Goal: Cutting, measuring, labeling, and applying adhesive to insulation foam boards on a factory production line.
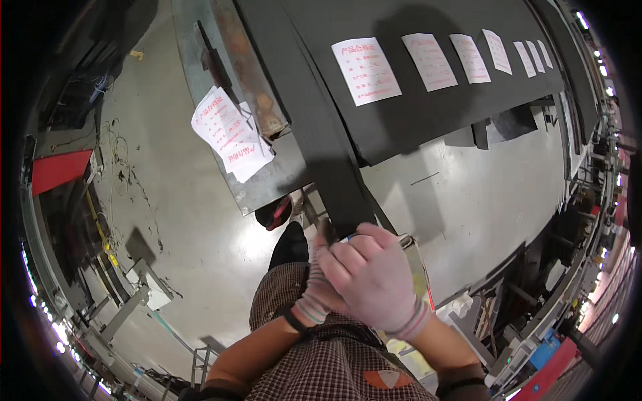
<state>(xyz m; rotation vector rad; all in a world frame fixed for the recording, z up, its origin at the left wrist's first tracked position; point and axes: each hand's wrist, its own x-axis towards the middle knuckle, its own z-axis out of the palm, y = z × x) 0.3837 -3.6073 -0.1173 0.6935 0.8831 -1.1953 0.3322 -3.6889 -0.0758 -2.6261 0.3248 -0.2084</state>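
Observation:
My right hand point(378, 284), in a pale knitted glove, is closed in front of my body, its fingers curled. What it holds, if anything, is hidden. Partly behind it is my left hand point(319, 284), also gloved; one finger or thumb points up and the others are covered. Both hands are close together at the near end of a long dark strip point(334, 180). Right of that strip lies a dark panel point(374, 130), with several white paper slips point(366, 71) with red print in a row along it.
Left of the strip, a loose pile of similar slips point(231, 134) rests on a metal bench point(267, 190) beside a rusty bar point(251, 73). Cables point(117, 160) lie on the grey floor at left. Racks and a red panel point(60, 170) stand around the edges.

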